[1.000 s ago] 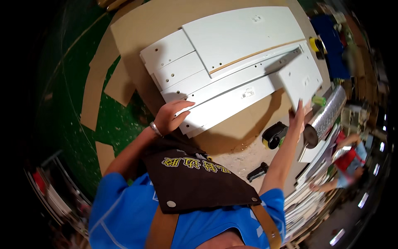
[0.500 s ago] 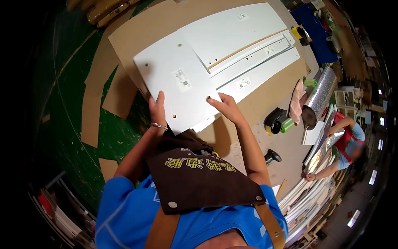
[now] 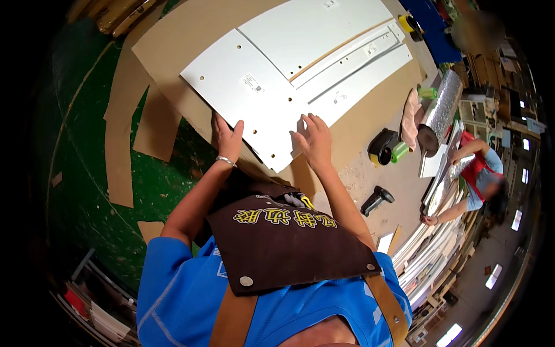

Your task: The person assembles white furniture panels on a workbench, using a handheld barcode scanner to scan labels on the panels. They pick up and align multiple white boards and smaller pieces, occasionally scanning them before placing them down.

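Observation:
A white panel [image 3: 231, 95] with drilled holes and a small label lies on the near left of a stack of white boards. My left hand [image 3: 229, 140] is against its near left edge, fingers spread, the thumb tip just over the edge. By the panel's near right corner, my right hand [image 3: 315, 143] has its fingers apart and grips nothing; whether the fingertips touch the panel I cannot tell. A wide white panel [image 3: 306, 34] and narrow white strips [image 3: 370, 66] lie beyond, with a thin brown edge strip [image 3: 341, 53] between them.
Brown cardboard [image 3: 165, 43] lies under the boards. To the right are a black handheld scanner [image 3: 377, 200], tape rolls [image 3: 383, 151], a pink cloth [image 3: 410, 118] and a silver foil roll [image 3: 442, 110]. A person [image 3: 480, 168] works at far right. Cardboard strips [image 3: 119, 156] cover part of the green floor.
The near panel has come down flat against the other boards. My right hand has loosened from its corner, and my left hand's fingers have spread along its edge.

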Demonstrator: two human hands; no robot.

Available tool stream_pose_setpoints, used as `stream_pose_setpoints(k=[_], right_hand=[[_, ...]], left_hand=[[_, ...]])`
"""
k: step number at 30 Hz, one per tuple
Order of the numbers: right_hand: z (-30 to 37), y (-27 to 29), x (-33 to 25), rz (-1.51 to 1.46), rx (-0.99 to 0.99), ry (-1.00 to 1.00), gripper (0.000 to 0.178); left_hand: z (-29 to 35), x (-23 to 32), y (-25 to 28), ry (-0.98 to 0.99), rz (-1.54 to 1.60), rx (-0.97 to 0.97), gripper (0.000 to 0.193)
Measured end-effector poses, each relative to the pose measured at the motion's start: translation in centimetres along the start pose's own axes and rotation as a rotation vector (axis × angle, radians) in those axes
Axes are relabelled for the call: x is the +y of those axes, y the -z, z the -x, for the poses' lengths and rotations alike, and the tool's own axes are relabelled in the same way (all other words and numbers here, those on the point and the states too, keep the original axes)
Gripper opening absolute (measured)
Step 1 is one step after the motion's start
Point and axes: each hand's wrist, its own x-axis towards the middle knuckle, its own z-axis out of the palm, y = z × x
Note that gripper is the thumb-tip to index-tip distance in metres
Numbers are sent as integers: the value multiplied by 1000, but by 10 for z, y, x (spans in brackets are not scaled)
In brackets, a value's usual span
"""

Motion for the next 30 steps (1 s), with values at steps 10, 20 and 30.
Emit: stream_pose_setpoints(k=[10, 20, 30], right_hand=[[89, -11, -10, -116, 108, -299, 68], [72, -48, -29, -764, 264, -665, 67], [51, -37, -13, -433, 377, -740, 64]], left_hand=[[-210, -6, 87, -466, -325, 135, 56], [-297, 60, -17, -262, -646, -449, 70], [-249, 133, -47, -86, -542, -491, 70]])
